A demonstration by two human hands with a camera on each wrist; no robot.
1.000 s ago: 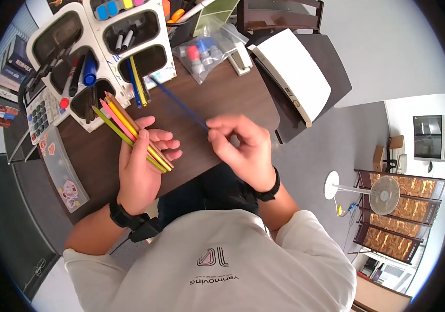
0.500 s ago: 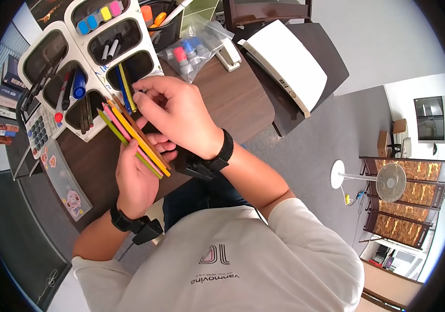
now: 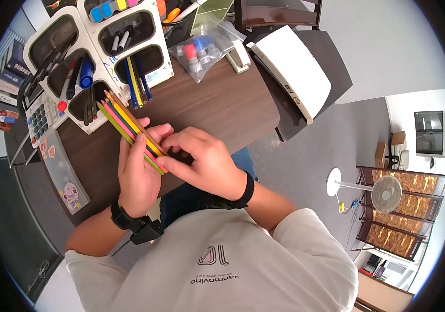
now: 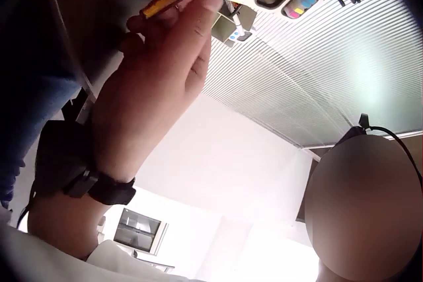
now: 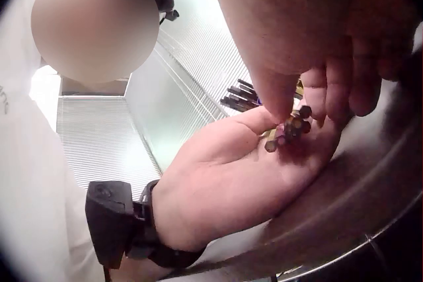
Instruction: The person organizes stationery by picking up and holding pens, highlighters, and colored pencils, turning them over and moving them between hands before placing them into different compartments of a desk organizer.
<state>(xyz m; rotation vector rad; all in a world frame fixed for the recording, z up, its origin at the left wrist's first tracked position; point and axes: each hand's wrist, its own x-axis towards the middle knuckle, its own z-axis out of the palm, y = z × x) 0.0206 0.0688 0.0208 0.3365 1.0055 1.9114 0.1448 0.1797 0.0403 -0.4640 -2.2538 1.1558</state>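
Note:
My left hand holds a bunch of coloured pencils, slanting up toward the organizer. Green, pink, teal, yellow and brown ones show, with the left thumb lying across them. At their lower ends is my right hand, its thumb and fingers pinching the pencils. Seen from the right wrist, the pencil ends stick out between the right thumb and the left palm. Just beyond the bunch stands a white desk organizer; one of its compartments holds blue, yellow and dark pencils.
Markers and dark pencils fill other organizer compartments. Behind lies a clear bag of small bottles, beside a white stapler. A calculator sits at the left. A white box rests on a chair at the right.
My right hand carried a blue pencil to the organizer and left it in the compartment with the blue and yellow ones. It then came back to the bunch in my left hand.

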